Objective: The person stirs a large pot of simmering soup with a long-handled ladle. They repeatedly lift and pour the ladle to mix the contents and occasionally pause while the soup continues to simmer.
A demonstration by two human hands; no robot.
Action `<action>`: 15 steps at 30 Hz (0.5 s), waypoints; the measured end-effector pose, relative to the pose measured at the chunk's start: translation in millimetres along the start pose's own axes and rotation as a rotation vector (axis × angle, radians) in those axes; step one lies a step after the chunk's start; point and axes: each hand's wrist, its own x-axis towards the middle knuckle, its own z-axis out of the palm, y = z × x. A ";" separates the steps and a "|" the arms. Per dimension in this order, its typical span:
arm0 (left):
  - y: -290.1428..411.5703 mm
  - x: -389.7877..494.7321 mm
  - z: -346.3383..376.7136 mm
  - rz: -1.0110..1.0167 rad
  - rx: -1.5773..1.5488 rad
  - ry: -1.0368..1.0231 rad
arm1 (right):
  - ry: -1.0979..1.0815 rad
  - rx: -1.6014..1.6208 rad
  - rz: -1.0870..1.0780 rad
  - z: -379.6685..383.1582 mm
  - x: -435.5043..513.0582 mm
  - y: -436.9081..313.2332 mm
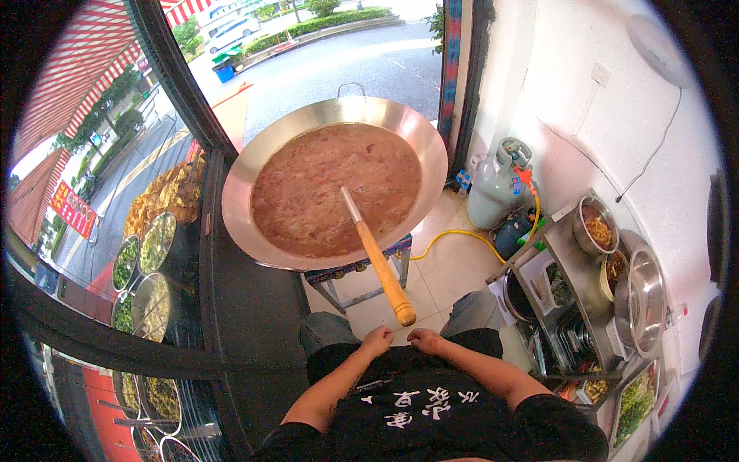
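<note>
A wide steel wok [277, 130] stands before me, filled with a brown, bubbling stew [323, 173]. A long-handled utensil rests in it; its head is sunk in the stew, and its wooden handle [381, 265] slopes over the near rim towards me. Just below the handle's end, my left hand [376, 342] has its fingers curled in front of my black apron [404, 369]. My right hand [427, 341] is a short gap to its right, also with bent fingers. Neither touches the handle. A faint thin line shows between the fingertips; what it is cannot be made out.
Under the wok is a metal-legged stand [340, 289]. A gas cylinder [491, 193] with a yellow hose [459, 233] stands by the right wall. The shelf rack [554, 254] at right carries steel bowls [644, 300]. Behind glass at left are food pots [151, 306] and fried pieces [167, 190].
</note>
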 end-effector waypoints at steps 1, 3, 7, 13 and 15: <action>-0.7 0.0 0.1 -0.038 -0.015 -0.018 | 0.003 -0.008 0.011 0.2 -0.1 -0.7; -1.7 -0.3 0.3 0.021 0.023 0.023 | 0.009 -0.023 0.018 0.5 -0.4 -2.0; 2.3 -1.8 -1.4 -0.018 0.071 0.006 | -0.001 -0.008 0.040 0.5 -0.6 -2.9; 20.2 -12.5 -6.5 -0.010 0.124 0.023 | -0.007 0.014 0.045 0.5 -0.5 -0.4; 24.7 -15.6 -7.9 -0.005 0.113 0.028 | -0.008 0.004 0.049 1.0 -0.1 0.2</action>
